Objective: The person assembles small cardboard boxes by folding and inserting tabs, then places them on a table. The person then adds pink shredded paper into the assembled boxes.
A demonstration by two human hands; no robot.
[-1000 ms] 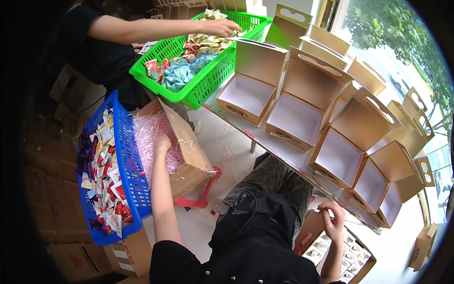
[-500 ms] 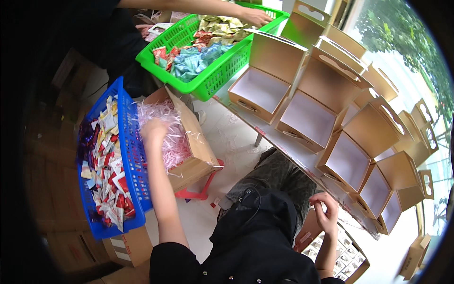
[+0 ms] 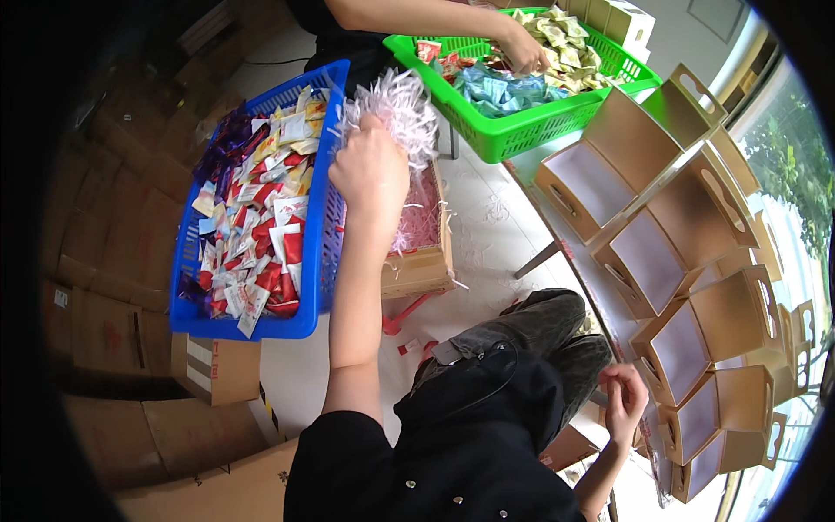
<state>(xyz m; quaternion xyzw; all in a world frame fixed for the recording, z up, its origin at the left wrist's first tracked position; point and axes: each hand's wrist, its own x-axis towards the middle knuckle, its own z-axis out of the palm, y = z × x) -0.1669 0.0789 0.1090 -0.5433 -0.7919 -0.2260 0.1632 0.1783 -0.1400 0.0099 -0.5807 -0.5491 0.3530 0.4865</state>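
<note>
A head-worn fisheye looks down and forward over the near torso, covering left hand and right hand.

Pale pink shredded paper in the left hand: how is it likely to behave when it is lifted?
The pale pink shredded paper is probably very light, since its bulky tuft is thin, loose strips. It is likely floppy: they curl out beyond the left hand. It may shed, as stray strips poke from the brown cardboard box.
</note>
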